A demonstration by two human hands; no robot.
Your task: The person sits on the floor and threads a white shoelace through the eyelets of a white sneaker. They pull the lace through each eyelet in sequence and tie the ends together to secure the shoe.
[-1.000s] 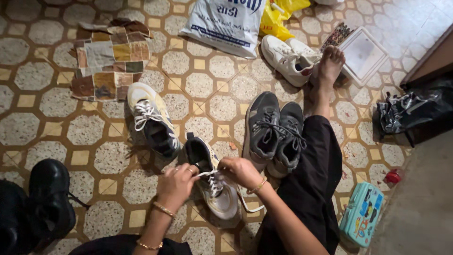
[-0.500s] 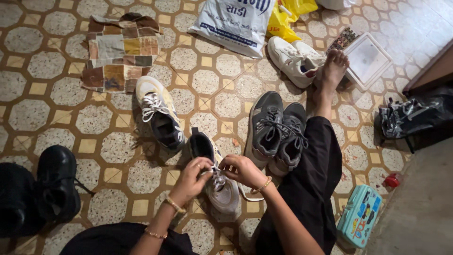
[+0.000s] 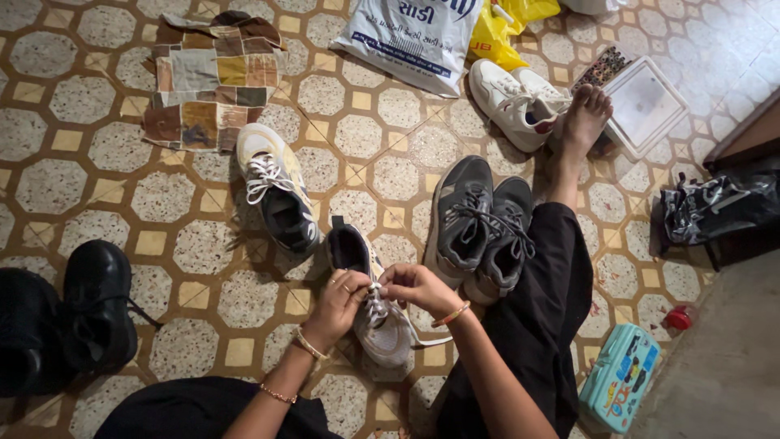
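Note:
A white and dark sneaker point(image 3: 382, 329) lies on the tiled floor right in front of me, toe toward me. My left hand point(image 3: 343, 299) and my right hand point(image 3: 414, 286) meet over its tongue, each pinching the white lace point(image 3: 375, 302). A loose lace end trails out to the right near my wrist. The matching sneaker point(image 3: 276, 189) lies farther off to the left, laces loose.
A grey pair of shoes point(image 3: 479, 223) sits beside my black-trousered leg point(image 3: 536, 309). Black shoes point(image 3: 97, 305) lie at left, white sneakers point(image 3: 520, 102) by my bare foot point(image 3: 578, 122). A patchwork cloth point(image 3: 213, 77), plastic bags point(image 3: 418, 36), a white tray point(image 3: 646, 102), a teal case point(image 3: 621, 375).
My hands have drawn closer together over the sneaker's tongue, pulling the lace in. The view has shifted slightly, sliding the floor items right and up.

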